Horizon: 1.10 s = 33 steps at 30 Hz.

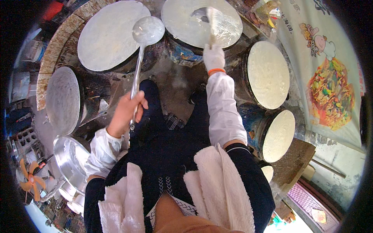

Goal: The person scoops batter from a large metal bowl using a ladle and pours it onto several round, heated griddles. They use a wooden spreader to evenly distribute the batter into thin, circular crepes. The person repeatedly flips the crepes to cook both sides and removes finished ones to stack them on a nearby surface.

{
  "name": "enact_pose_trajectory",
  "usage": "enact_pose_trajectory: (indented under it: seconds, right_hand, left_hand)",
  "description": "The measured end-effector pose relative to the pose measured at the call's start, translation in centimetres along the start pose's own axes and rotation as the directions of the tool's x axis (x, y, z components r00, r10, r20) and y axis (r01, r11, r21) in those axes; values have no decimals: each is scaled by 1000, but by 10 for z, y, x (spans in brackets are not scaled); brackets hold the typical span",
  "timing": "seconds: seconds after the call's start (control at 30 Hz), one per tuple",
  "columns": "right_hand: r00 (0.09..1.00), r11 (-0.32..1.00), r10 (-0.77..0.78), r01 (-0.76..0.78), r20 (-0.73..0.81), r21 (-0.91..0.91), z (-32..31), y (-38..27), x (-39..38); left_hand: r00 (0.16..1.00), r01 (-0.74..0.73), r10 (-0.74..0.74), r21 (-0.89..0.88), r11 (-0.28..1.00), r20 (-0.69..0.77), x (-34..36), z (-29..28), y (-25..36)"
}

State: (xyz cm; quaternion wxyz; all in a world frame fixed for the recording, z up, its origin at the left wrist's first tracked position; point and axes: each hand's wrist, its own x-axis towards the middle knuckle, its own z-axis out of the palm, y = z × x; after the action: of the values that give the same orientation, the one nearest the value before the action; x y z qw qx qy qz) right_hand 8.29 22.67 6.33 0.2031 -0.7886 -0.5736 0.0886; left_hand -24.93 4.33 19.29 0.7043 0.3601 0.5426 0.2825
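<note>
My bare left hand is closed around the long handle of a metal ladle. The ladle's round bowl is smeared with pale batter and hangs by the inner edge of the upper-left griddle, which a pale batter layer covers. In a white glove, my right hand grips a long, flat spreader, blurred by motion. Its blade lies over wet batter on the far middle griddle. A dark curved patch shows beside the blade; I cannot tell whether it is bare griddle or shadow.
More round griddles curve around me: a pale-coated one and another at right, and a greyish one at left. A metal basin stands by my left elbow. An orange fan is at far left, a food-printed banner at right.
</note>
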Motion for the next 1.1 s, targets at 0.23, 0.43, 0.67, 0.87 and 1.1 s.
enact_pose_trajectory:
  seconds: [0.23,0.43,0.67,0.87,1.1]
  right_hand:
    - [997,893,69,-48,-30,447,-35,27,-75]
    - [991,870,-136,125,-11,477,-8,-4,-49]
    - [964,963,-210,175,163,207,-27,7,-4]
    - [978,955,-44,-18,202,296,-48,21,34]
    - [944,814,-114,-90,310,574,-55,48,-41]
  left_hand:
    - [996,-84,81,-237,968,-26,-20,17,41]
    - [995,-92,81,-269,959,-53,19,33,55]
    - [987,-157,153,-178,971,-38,81,30,74]
    - [981,-187,187,10,982,-58,156,29,110]
    - [969,-246,247,60,967,-13,233,41,117]
